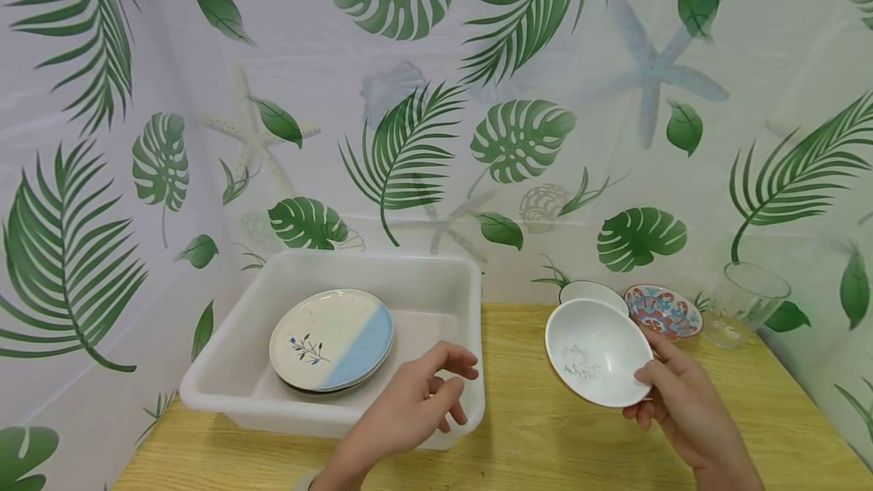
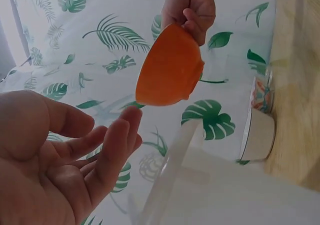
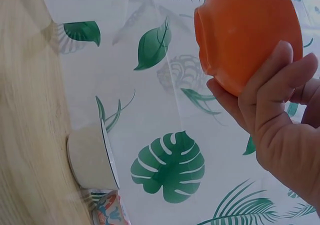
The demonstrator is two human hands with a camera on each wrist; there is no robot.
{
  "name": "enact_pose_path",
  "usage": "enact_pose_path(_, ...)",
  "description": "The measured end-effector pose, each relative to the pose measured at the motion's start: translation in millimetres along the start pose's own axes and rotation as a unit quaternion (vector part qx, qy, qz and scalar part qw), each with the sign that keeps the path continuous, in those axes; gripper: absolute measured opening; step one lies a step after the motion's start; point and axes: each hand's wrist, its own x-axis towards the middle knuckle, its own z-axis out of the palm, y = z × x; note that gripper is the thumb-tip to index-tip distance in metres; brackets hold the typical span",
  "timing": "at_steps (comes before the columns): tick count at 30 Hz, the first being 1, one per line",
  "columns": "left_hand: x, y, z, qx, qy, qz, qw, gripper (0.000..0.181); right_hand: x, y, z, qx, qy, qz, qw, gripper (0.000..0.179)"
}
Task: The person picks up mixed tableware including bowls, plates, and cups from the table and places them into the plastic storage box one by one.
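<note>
My right hand grips a bowl by its right rim, thumb inside and fingers underneath. White lines the bowl's inside, with a faint dark drawing; its outside is orange, as the right wrist view of the bowl shows. The bowl hangs above the table, its mouth tilted toward the head camera. My left hand hovers over the right front part of a white plastic basin, fingers loosely bent with nothing between them. Inside the basin lies a stack of plates, the top plate cream and light blue with a sprig design.
Behind the held bowl, a white bowl with a dark rim and a red-and-blue patterned bowl stand on the wooden table. A clear glass vessel is at the right. Leaf-print sheeting rises behind the table.
</note>
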Motion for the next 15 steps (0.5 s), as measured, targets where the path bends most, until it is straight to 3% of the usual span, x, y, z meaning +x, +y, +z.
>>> enact_pose_path(5,0.7,-0.9,11.6,-0.082,-0.047,-0.013,0.9955,0.041,-2.7,-6,8,-0.006,-0.051,0.002,0.9987,0.063)
enact_pose_path(10,1.6,-1.0,18.6,-0.157,-0.087,-0.030,0.9834,0.057,-4.4,-7,16,-0.022,-0.103,-0.002,0.9945,0.066)
enact_pose_path(15,3.1,-2.3,20.2,-0.183,-0.159,-0.032,0.9696,0.062,-4.4,-6,24,-0.064,-0.164,-0.001,0.9843,0.067)
